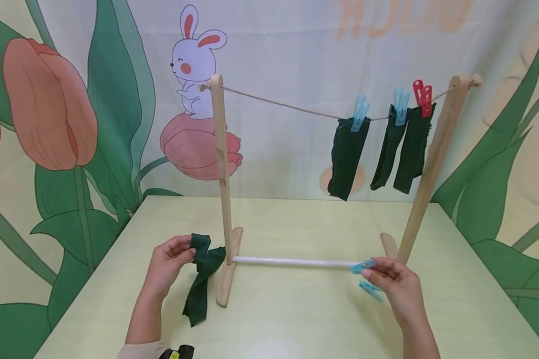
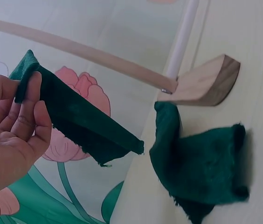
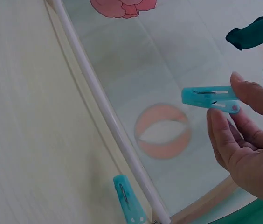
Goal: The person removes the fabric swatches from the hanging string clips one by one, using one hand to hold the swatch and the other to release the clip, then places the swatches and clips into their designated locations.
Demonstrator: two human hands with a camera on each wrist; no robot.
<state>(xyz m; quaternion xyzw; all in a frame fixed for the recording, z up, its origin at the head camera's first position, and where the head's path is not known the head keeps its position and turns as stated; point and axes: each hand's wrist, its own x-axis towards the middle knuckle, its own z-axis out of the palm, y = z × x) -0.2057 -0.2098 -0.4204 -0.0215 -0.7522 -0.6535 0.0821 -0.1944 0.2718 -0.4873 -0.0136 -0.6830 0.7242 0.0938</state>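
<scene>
Left hand pinching green cloth, right hand blue peg

A pale yellow-green table stands before a printed backdrop filling the far wall, with a white rabbit seated on a pink flower left of centre, a large orange tulip far left, and broad green leaves at right.

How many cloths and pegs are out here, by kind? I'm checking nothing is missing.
Green cloths: 4, three hung on the string, one in the left hand.
Blue pegs: 4.
Red pegs: 1.
Total: 9.
</scene>
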